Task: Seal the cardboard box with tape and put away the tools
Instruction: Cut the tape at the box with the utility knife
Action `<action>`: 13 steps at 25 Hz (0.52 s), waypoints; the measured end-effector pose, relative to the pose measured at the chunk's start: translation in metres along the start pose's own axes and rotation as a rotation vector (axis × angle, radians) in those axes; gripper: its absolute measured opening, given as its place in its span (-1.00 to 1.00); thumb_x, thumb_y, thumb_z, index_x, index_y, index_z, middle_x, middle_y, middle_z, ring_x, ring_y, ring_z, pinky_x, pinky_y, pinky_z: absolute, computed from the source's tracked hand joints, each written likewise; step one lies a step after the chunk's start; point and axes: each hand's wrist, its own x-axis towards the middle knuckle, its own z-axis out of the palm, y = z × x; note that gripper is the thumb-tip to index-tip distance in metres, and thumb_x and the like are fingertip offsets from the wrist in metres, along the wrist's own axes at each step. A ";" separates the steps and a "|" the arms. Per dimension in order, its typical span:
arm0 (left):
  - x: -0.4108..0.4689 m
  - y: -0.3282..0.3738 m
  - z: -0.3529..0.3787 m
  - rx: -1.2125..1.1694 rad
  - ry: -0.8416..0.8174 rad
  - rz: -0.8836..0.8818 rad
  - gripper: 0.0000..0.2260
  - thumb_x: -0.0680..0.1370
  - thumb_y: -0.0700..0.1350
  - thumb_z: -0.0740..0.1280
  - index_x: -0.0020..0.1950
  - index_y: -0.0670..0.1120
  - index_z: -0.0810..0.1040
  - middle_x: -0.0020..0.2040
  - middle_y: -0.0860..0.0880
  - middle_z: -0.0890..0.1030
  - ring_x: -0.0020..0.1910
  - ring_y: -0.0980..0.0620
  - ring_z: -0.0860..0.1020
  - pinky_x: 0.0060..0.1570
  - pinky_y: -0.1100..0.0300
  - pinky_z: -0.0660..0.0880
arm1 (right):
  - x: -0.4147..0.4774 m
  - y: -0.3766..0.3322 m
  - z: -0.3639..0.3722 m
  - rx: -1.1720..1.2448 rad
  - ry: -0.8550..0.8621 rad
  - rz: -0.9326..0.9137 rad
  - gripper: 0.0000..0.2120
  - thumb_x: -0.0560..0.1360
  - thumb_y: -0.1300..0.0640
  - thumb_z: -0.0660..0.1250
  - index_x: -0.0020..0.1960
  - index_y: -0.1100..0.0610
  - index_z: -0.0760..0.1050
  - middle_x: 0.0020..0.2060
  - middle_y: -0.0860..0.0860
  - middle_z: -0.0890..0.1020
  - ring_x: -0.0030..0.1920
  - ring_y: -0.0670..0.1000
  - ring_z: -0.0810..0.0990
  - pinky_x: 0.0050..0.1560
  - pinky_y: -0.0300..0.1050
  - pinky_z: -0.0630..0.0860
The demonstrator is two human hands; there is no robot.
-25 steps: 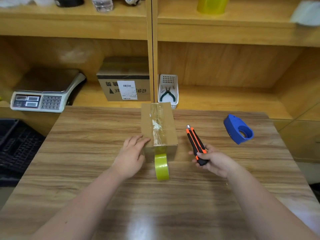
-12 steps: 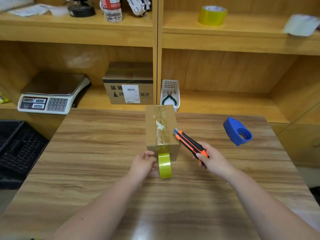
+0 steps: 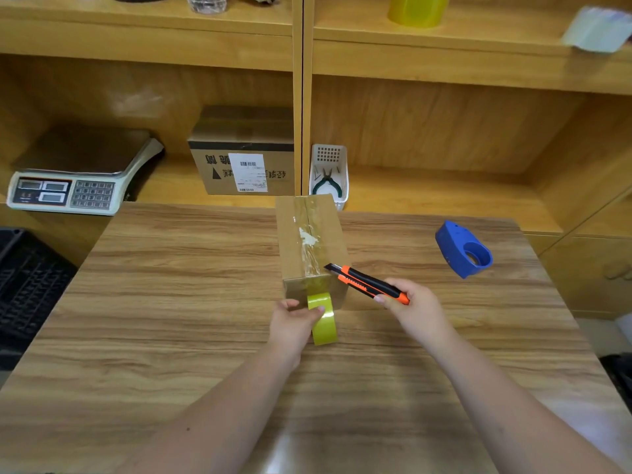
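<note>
Head view: right hand (image 3: 415, 307) grips cutter (image 3: 367, 284) pointing up-left at box (image 3: 309, 246); left fingers (image 3: 316, 310) clamp tape roll (image 3: 323, 319).

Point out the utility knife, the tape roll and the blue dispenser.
utility knife (image 3: 367, 284): head view, middle of its orange-and-black handle.
tape roll (image 3: 324, 321): head view, its yellow outer band.
blue dispenser (image 3: 460, 246): head view, its upper shell.

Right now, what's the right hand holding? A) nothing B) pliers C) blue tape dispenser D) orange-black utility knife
D: the right hand grips the orange-black utility knife, its tip at the cardboard box edge; the blue tape dispenser lies untouched on the table.
</note>
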 end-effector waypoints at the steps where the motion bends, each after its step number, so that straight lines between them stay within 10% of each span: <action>1: 0.001 -0.002 0.001 0.007 0.005 0.011 -0.60 0.38 -0.21 0.52 0.00 -0.05 0.33 0.02 -0.21 0.63 0.05 -0.21 0.62 0.11 -0.21 0.54 | 0.000 0.001 0.000 -0.021 -0.004 0.004 -0.75 0.43 0.15 0.44 -0.15 -0.23 0.53 -0.21 -0.13 0.66 -0.15 -0.10 0.59 -0.11 -0.30 0.43; 13: -0.013 0.007 -0.024 0.041 -0.039 0.013 -0.56 0.40 -0.24 0.49 0.17 -0.12 0.34 -0.08 -0.14 0.57 -0.19 -0.09 0.55 -0.23 0.10 0.52 | 0.012 -0.015 -0.015 -0.447 -0.246 -0.127 -0.81 0.53 0.00 0.28 0.13 -0.17 0.47 -0.15 -0.07 0.63 -0.13 0.03 0.55 -0.08 0.03 0.54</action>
